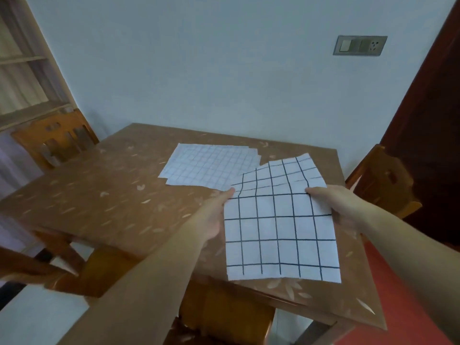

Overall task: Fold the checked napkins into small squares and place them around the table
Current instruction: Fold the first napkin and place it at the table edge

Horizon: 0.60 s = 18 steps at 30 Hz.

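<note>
two hands are pinching one thin white dark-checked napkin (278, 220) by its side edges, left hand (211, 217) and right hand (333, 205); between them it's sagging, limp and light, i judge.

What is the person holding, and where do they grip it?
One checked napkin, gripped by its side edges: left hand on the left edge, right hand on the right.
</note>
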Motion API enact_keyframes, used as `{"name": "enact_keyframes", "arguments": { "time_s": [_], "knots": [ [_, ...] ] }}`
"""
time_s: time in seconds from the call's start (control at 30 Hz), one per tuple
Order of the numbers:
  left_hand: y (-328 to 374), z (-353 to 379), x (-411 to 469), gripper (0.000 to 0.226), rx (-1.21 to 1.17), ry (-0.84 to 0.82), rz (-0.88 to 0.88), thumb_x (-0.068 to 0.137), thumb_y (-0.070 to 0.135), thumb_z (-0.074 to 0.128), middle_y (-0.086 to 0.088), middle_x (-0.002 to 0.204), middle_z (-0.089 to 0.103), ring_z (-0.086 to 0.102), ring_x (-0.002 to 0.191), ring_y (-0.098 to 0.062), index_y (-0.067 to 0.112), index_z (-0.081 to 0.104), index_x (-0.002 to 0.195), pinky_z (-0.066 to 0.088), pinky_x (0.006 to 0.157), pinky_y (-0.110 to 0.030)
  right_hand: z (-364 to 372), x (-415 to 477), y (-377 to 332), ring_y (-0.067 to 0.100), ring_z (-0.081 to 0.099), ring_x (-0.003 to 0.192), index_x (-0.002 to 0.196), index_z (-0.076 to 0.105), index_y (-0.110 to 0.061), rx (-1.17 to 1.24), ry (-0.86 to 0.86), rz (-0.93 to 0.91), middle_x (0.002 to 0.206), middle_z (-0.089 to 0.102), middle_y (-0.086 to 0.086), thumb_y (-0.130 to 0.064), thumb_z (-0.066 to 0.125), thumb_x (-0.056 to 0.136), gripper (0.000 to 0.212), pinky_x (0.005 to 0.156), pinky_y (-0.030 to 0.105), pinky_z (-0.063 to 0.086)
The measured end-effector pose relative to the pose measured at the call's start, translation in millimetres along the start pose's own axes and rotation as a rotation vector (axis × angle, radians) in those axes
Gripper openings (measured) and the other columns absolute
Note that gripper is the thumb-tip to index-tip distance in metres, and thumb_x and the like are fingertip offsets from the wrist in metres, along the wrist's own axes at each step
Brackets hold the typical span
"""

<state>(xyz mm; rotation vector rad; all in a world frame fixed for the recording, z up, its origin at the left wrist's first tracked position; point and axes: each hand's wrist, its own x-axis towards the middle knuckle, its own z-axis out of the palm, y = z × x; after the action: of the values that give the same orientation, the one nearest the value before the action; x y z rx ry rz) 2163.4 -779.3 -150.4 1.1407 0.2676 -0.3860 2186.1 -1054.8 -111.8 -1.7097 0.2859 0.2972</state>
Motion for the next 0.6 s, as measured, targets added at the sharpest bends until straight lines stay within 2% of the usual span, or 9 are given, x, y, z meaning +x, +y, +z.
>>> {"name": "enact_keyframes", "arguments": {
  "time_s": [0.07,0.13,0.17,0.27,0.3,0.37,0.47,0.6],
  "knots": [
    [-5.0,1.9,7.3,0.024,0.072,0.073,0.031,0.096,0.019,0.059,-0.008,0.106,0.074,0.071,0.096,-0.02,0.009,0.066,0.117,0.055,0.088,-0.039,-1.8,6.7,17.8,0.035,0.07,0.097,0.118,0.062,0.0,-0.018,0.028,0.061,0.106,0.073,0.018,-0.017,0.068,0.089,0.034,0.09,0.05,0.056],
    [-13.0,1.3,14.2,0.017,0.135,0.123,-0.004,0.095,0.016,0.06,-0.006,0.09,0.076,0.072,0.076,-0.016,0.007,0.069,0.107,0.057,0.069,-0.032,-3.1,12.6,31.9,0.036,0.069,0.099,0.116,0.062,-0.001,-0.049,0.058,0.09,0.107,0.072,0.018,-0.019,0.068,0.089,0.032,0.09,0.052,0.055],
    [-17.1,0.9,17.4,0.017,0.164,0.138,-0.032,0.093,0.017,0.063,-0.006,0.089,0.076,0.072,0.077,-0.017,0.007,0.069,0.106,0.057,0.069,-0.032,-3.3,14.4,37.6,0.036,0.069,0.099,0.114,0.063,-0.002,-0.063,0.069,0.099,0.106,0.072,0.018,-0.02,0.069,0.089,0.031,0.09,0.051,0.055],
    [-29.5,0.6,31.2,0.014,0.195,0.195,-0.091,0.087,0.015,0.071,-0.011,0.102,0.074,0.069,0.098,-0.025,0.011,0.067,0.1,0.053,0.094,-0.045,-4.7,22.1,51.3,0.032,0.069,0.095,0.11,0.067,-0.004,-0.073,0.108,0.122,0.103,0.072,0.015,-0.02,0.071,0.087,0.028,0.083,0.043,0.057],
    [-31.4,1.5,36.1,0.014,0.184,0.214,-0.099,0.086,0.012,0.072,-0.012,0.104,0.073,0.068,0.101,-0.027,0.011,0.066,0.099,0.051,0.097,-0.046,-5.1,25.3,54.1,0.032,0.069,0.094,0.108,0.067,-0.004,-0.067,0.127,0.124,0.102,0.072,0.015,-0.02,0.073,0.086,0.028,0.082,0.042,0.057],
    [-33.4,3.1,44.9,0.019,0.173,0.229,-0.086,0.086,0.011,0.072,-0.013,0.104,0.072,0.067,0.101,-0.027,0.009,0.065,0.104,0.05,0.098,-0.046,-5.2,32.8,57.5,0.031,0.069,0.094,0.108,0.067,-0.003,-0.045,0.164,0.124,0.104,0.072,0.015,-0.019,0.074,0.084,0.029,0.08,0.041,0.058],
    [-34.9,0.4,61.1,0.039,0.153,0.263,-0.058,0.082,0.015,0.076,-0.012,0.107,0.072,0.067,0.103,-0.026,0.008,0.064,0.118,0.05,0.099,-0.044,-5.0,41.3,57.8,0.029,0.068,0.089,0.108,0.067,-0.002,0.017,0.194,0.112,0.101,0.072,0.015,-0.014,0.07,0.087,0.024,0.071,0.037,0.056],
    [-36.7,-1.8,81.2,0.053,0.128,0.387,0.006,0.074,0.021,0.083,-0.013,0.119,0.067,0.061,0.112,-0.03,0.011,0.064,0.122,0.048,0.101,-0.048,-9.8,52.0,57.4,0.028,0.068,0.09,0.113,0.065,-0.001,0.047,0.24,0.077,0.1,0.072,0.015,-0.012,0.071,0.086,0.029,0.084,0.042,0.056]
  ]
}}
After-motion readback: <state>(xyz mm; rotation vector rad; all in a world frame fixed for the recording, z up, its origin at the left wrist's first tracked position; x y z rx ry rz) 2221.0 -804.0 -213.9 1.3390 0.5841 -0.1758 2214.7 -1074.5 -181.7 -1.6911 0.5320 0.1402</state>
